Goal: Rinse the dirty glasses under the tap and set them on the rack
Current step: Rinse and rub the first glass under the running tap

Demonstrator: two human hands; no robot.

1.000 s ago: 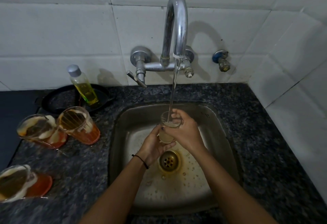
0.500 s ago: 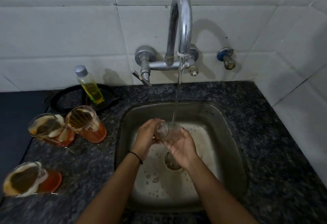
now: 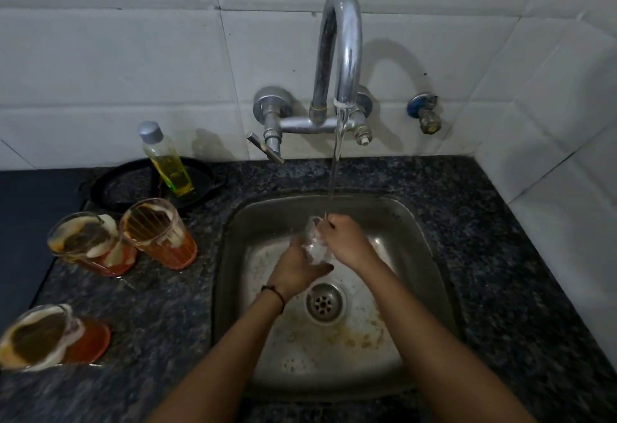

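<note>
The left hand [image 3: 295, 270] grips the small clear glass [image 3: 315, 246] from below and the right hand [image 3: 349, 242] from above, holding it under water from the curved silver tap [image 3: 342, 52] so dirt washes off.

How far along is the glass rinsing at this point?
Done: nothing visibly finished; no rack is in view. In hand: left hand and right hand hold one clear glass under the running tap. Left: three dirty glasses wait on the counter.
</note>
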